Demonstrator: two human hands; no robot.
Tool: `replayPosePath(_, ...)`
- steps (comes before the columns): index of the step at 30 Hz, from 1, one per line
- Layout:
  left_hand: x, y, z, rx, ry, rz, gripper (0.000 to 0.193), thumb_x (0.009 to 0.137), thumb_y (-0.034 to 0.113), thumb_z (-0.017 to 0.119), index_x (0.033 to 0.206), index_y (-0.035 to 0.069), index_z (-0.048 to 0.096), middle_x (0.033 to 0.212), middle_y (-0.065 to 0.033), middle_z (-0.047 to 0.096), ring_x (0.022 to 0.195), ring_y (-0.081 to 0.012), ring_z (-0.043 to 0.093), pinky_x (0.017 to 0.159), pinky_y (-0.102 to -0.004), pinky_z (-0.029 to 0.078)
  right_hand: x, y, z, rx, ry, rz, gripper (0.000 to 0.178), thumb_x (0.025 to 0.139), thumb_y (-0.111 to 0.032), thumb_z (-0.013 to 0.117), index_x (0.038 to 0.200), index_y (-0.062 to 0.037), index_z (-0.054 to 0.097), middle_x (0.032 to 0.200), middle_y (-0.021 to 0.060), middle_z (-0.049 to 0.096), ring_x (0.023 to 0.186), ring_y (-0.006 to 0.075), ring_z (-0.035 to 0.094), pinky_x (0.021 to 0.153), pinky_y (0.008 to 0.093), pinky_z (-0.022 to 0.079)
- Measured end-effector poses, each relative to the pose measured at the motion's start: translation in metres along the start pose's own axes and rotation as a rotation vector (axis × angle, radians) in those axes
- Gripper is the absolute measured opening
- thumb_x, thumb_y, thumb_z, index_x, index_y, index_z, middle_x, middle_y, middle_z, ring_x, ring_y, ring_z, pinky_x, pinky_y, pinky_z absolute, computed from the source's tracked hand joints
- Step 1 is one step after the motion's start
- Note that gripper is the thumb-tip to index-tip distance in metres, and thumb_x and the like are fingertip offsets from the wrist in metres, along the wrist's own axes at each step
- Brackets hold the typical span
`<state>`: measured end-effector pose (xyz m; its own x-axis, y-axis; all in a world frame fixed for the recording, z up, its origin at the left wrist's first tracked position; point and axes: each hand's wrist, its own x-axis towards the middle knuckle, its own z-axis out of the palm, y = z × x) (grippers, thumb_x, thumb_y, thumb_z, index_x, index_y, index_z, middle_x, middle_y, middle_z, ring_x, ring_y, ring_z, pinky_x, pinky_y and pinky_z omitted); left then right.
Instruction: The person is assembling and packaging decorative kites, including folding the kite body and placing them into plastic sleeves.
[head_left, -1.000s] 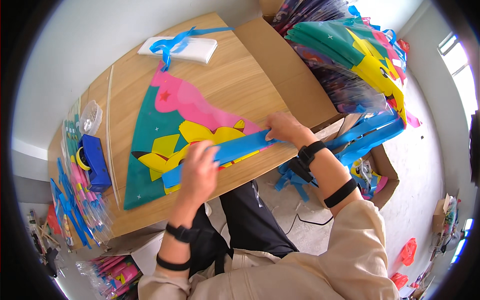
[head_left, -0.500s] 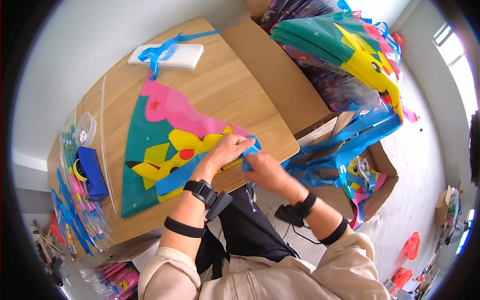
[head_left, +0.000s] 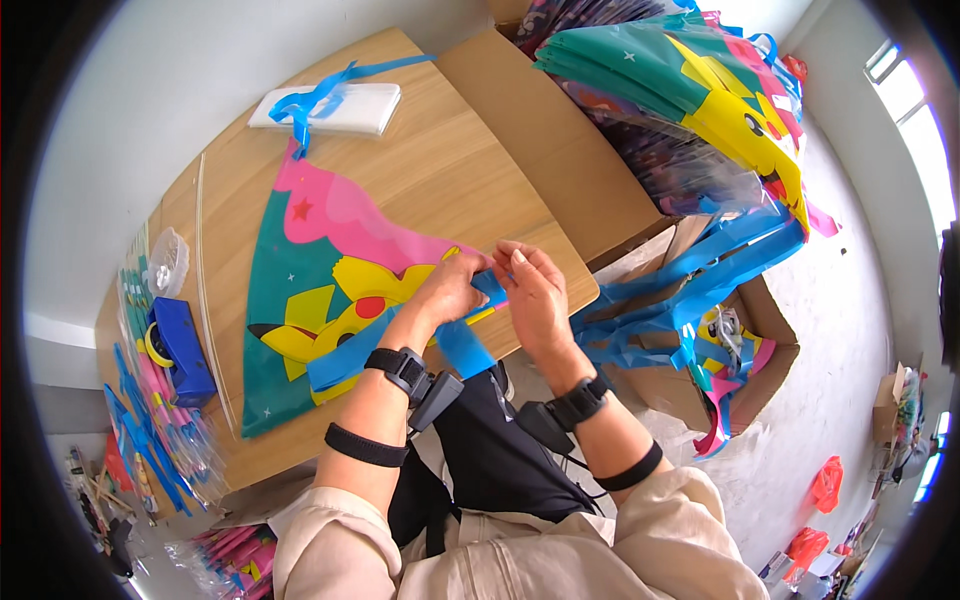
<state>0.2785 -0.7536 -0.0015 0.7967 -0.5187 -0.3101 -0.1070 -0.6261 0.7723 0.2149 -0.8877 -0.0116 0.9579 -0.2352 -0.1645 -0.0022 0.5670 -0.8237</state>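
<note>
On near worktop (head_left: 460, 160), already over sheet (head_left: 325, 278): ribbon (head_left: 345, 362), tail (head_left: 466, 350) yet loose. Pinching ribbon near right corner with left hand (head_left: 450, 292); cannot tell grip of right hand (head_left: 537, 302).

Before you, table (head_left: 460, 190): sheet (head_left: 325, 255) on it; tape dispenser (head_left: 185, 360) left of sheet, packet (head_left: 365, 110) behind. To your right, carton (head_left: 560, 150) beside table; box (head_left: 768, 385) on floor (head_left: 835, 330), nearer you than carton.

Left hand (head_left: 450, 290) is facing palm-down | right hand (head_left: 538, 303) is standing beside it, fingers bent | forearms (head_left: 382, 412) are slanting inward
</note>
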Motion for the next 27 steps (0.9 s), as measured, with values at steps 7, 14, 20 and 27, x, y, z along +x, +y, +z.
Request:
replayPosePath(7, -0.038, -0.029, -0.021, -0.293, 0.098, -0.099, 0.037, 0.069, -0.005, 0.067, 0.106, -0.005, 0.063, 0.091, -0.0126, 0.068, 0.086, -0.0195, 0.064, 0.073, -0.0319, 0.051, -0.002, 0.028, 0.004, -0.008, 0.026, 0.014, 0.035, 0.095, -0.026, 0.058, 0.118, 0.0005, 0.059, 0.125, 0.0114, 0.056, 0.116, 0.0189, 0.049, 0.102, 0.0316, 0.036)
replayPosePath(14, -0.154, -0.078, -0.073, -0.550, 0.326, -0.242, 0.013, 0.078, -0.002, 0.066, 0.089, -0.007, 0.063, 0.072, -0.0059, 0.063, 0.056, -0.0089, 0.055, 0.048, -0.0265, 0.044, -0.003, 0.027, -0.010, -0.583, -0.323, -0.169, 0.038, 0.077, -0.023, 0.073, 0.109, -0.0035, 0.064, 0.134, 0.0140, 0.051, 0.133, 0.0328, 0.038, 0.111, 0.0427, 0.030)
replayPosePath(20, -0.195, -0.127, -0.051, -0.420, 0.623, -0.280, 0.013, 0.080, 0.004, 0.069, 0.072, -0.004, 0.063, 0.059, -0.0013, 0.056, 0.050, -0.0068, 0.050, 0.045, -0.0260, 0.040, -0.015, 0.011, 0.003, -1.133, -0.604, -0.410, 0.049, 0.067, -0.024, 0.079, 0.112, -0.0087, 0.066, 0.137, 0.0166, 0.047, 0.137, 0.0405, 0.031, 0.113, 0.0515, 0.027)
replayPosePath(27, -0.206, -0.123, -0.041, 0.037, 0.820, -0.488, 0.020, 0.072, 0.014, 0.075, 0.083, -0.001, 0.067, 0.073, -0.0191, 0.066, 0.069, -0.0338, 0.065, 0.065, -0.0408, 0.051, -0.017, 0.022, 0.002, -1.568, -0.763, -0.778, 0.049, 0.076, -0.024, 0.074, 0.122, -0.0114, 0.061, 0.138, 0.0184, 0.046, 0.133, 0.0410, 0.036, 0.110, 0.0592, 0.027)
